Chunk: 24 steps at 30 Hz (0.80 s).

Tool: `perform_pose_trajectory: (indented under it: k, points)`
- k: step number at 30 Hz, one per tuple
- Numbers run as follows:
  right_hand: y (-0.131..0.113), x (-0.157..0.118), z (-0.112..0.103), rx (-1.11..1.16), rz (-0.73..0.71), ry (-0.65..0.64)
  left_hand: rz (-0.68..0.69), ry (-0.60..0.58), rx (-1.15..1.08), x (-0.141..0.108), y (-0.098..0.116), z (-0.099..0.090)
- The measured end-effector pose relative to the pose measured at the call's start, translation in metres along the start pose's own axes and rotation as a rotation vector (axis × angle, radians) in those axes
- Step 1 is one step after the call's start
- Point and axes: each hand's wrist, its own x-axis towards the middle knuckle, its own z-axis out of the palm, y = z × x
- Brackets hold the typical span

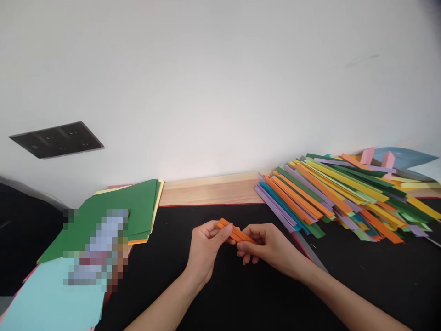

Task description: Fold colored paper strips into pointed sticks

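Note:
An orange folded paper strip is held between my two hands above the black mat. My left hand pinches its upper left end, the thumb lying on top. Around the lower right end the fingers of my right hand are closed, thumb in front. The strip tilts down to the right and looks layered; its far end is partly hidden by my right fingers. To the right of my right hand lies a large heap of coloured paper strips in orange, purple, green, yellow and blue.
Green paper sheets lie stacked at the left, with light blue sheets nearer me. A blurred-out item rests on them. Behind the mat run a wooden table edge and a white wall with a black socket panel.

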Motion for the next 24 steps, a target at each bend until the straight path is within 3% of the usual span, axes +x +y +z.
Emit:
perform_pose_trajectory:
  k: [24]
  points:
    - [0.0026, 0.0015, 0.0010, 0.015, -0.013, -0.037, 0.030, -0.016, 0.001, -0.0033, 0.0049, 0.0022]
